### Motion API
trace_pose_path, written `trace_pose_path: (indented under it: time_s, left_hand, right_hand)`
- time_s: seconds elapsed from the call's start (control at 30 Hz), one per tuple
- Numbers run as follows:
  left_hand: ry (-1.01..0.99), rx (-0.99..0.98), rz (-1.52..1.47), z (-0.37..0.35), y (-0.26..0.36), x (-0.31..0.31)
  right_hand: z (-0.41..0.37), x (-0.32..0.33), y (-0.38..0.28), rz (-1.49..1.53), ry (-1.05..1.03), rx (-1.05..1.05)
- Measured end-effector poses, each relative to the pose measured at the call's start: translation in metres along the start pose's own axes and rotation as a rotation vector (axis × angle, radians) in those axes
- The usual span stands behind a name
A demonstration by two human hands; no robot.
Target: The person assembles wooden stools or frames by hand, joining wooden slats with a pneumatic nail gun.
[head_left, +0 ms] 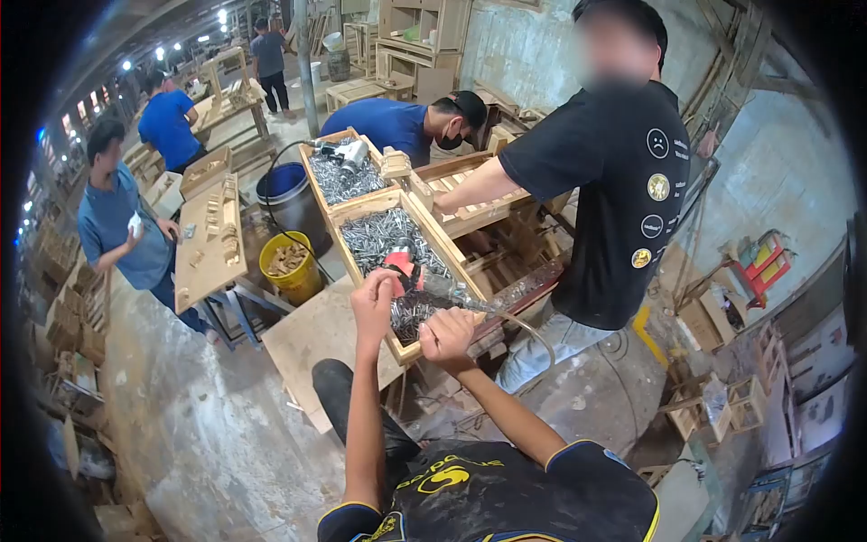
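My left hand (372, 305) is closed, fingers curled, over the near end of a wooden box (459, 264) of loose metal screws (375, 237). Right at its fingertips is the red part (400, 269) of an air tool (435, 287) lying on the screws. My right hand (447, 336) is closed in a fist at the box's near right corner, just below the tool. I cannot tell what either hand holds. A hose (538, 336) curves away to the right from the tool. Another air tool (345, 155) lies in the far compartment of screws.
A person in black (623, 199) reaches over a slatted wooden frame (470, 194) at right; another in blue (379, 126) bends behind it. A yellow bucket (291, 262) of wood pieces and a blue drum (287, 191) stand left. Farther left, a person stands by a board table (203, 262).
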State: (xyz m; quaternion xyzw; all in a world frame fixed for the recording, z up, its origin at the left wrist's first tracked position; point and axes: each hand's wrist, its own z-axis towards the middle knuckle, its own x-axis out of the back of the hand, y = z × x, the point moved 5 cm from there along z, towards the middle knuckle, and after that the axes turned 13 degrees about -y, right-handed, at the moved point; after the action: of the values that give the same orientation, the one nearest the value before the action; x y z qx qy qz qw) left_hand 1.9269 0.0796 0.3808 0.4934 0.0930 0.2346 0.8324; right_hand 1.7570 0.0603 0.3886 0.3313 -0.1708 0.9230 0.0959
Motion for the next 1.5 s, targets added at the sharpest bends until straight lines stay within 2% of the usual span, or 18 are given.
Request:
trace_pose_path:
  time_s: [0.27,0.33,0.53,0.63,0.67,0.8,0.9,1.0,1.1,1.13,1.23,1.37,1.5]
  left_hand:
    - [0.029,-0.017,-0.067,-0.001,0.01,0.001]
    - [0.048,-0.046,0.018,-0.001,0.011,0.004]
    - [0.014,-0.004,0.098,-0.001,0.021,0.001]
    - [0.031,0.001,0.042,-0.001,0.013,0.0]
    - [0.043,-0.049,0.1,-0.001,0.018,0.0]
    - [-0.022,0.052,0.136,-0.002,0.023,0.001]
    - [0.011,-0.017,0.09,-0.001,0.018,-0.002]
    - [0.032,0.017,0.11,-0.001,0.01,-0.001]
    - [-0.002,-0.008,0.212,0.003,0.015,-0.002]
    - [-0.062,0.041,0.218,0.005,0.022,-0.005]
    - [-0.229,0.009,0.536,0.01,0.03,-0.012]
    - [-0.329,0.021,0.671,0.009,0.036,-0.017]
    - [-0.344,0.069,0.647,0.009,0.04,-0.017]
  right_hand:
    - [0.001,-0.004,-0.007,-0.089,-0.089,-0.048]
    - [0.001,-0.006,-0.006,-0.092,-0.109,-0.073]
    - [0.003,-0.003,-0.008,-0.07,-0.099,-0.08]
    - [0.003,-0.002,-0.008,-0.056,-0.08,-0.067]
    - [0.002,-0.003,-0.007,-0.048,-0.073,-0.06]
    - [-0.002,-0.005,-0.006,-0.022,-0.064,-0.064]
    - [0.001,0.001,-0.009,-0.025,-0.041,-0.076]
    - [0.003,0.002,-0.008,-0.044,-0.017,-0.059]
    - [0.0,-0.001,-0.006,-0.035,-0.021,-0.056]
    - [0.0,-0.001,-0.005,-0.03,-0.021,-0.06]
    - [0.0,0.0,-0.004,-0.031,-0.013,-0.054]
    - [-0.001,-0.001,-0.001,0.003,-0.01,-0.029]
    - [-0.002,-0.001,-0.004,-0.033,0.023,0.017]
